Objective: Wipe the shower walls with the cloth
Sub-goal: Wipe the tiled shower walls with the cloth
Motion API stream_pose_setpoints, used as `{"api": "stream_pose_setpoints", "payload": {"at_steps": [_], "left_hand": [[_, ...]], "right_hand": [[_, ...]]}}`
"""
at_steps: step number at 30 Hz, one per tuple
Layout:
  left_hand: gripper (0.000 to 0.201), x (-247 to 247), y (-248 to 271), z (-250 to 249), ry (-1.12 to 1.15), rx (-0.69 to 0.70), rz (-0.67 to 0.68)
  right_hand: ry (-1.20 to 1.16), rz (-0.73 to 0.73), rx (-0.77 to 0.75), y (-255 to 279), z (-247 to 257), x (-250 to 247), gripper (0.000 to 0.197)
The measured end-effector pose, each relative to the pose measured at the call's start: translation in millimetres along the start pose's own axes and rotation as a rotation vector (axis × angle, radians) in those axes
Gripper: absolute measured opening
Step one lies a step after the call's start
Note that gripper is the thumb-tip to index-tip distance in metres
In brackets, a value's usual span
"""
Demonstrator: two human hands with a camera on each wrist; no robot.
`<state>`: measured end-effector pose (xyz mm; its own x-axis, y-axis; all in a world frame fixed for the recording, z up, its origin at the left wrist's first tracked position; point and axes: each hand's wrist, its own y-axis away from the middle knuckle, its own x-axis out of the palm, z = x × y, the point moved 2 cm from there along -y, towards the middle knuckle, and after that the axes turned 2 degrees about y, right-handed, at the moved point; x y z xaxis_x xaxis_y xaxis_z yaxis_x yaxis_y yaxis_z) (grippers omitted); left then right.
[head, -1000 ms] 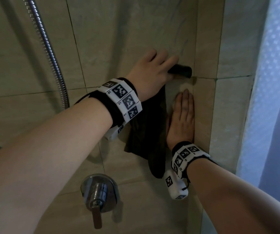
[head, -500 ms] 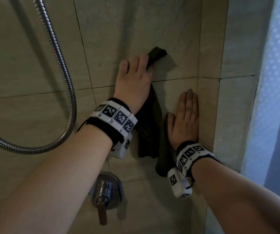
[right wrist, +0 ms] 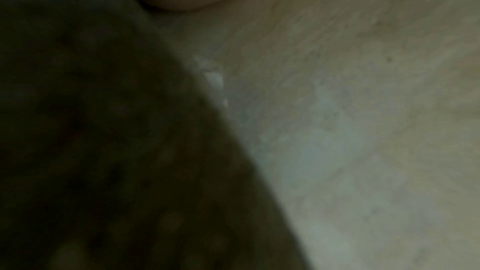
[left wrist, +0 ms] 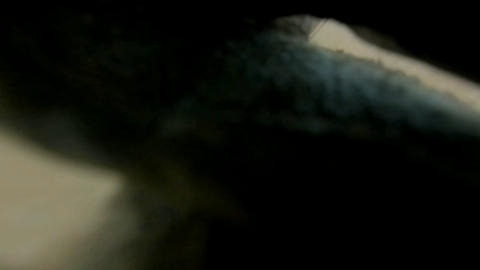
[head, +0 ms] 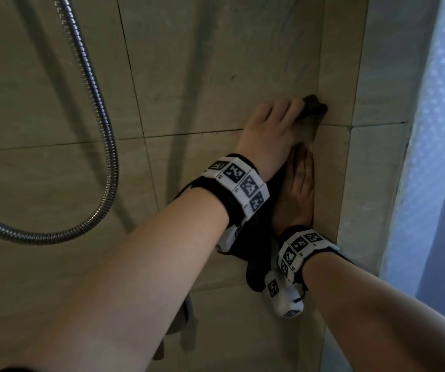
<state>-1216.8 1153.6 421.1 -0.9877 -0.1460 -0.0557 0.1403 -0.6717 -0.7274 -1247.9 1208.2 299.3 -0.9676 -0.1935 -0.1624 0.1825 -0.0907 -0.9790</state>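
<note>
hidden: my left forearm covers most of the tap (head: 186,312), only a dark bit shows below it; my left hand (head: 267,132) overlaps the fingertips of my right hand (head: 296,194); left wrist view nearly black, only blurred dark fabric and a strip of tile; right wrist view blurred, dark cloth on the left and pale tile on the right
cloth: dark, soft, limp cloth (head: 313,107), bunched tip pokes out past my left fingers at the wall's inner corner, the rest hangs down behind both wrists
wall: beige matte tiled wall (head: 216,63), thin dark grout lines, stone-like streaks
hose: ribbed metal hose (head: 108,146), shiny, loops down at the wall's left side
curtain: pale bluish dotted curtain (head: 436,130) along the right edge
left hand: reaches up, fingers straight, pressing the cloth onto the tile, not clenched
right hand: flat on the wall beside the corner, fingers straight and together, palm down, gripping nothing
</note>
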Motion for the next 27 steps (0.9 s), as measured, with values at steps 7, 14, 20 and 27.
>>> {"api": "stream_pose_setpoints", "payload": {"at_steps": [7, 14, 20, 27], "left_hand": [[0.033, -11.6, 21.4, 28.8, -0.019, -0.206, -0.044], [0.043, -28.9, 71.8, 61.0, -0.106, -0.317, -0.002], [0.037, -41.1, 94.8, 81.0, -0.221, -0.365, 0.091], [0.044, -46.1, 116.9, 90.9, -0.346, -0.456, 0.218]], "right_hand": [[-0.256, -0.034, -0.025, -0.2, -3.0, -4.7, 0.053], [-0.346, 0.032, -0.012, -2.8, -0.2, -12.0, 0.061], [-0.355, 0.061, -0.005, -3.2, 0.7, -12.8, 0.062], [-0.351, 0.118, 0.019, -3.1, 2.2, -15.2, 0.063]]}}
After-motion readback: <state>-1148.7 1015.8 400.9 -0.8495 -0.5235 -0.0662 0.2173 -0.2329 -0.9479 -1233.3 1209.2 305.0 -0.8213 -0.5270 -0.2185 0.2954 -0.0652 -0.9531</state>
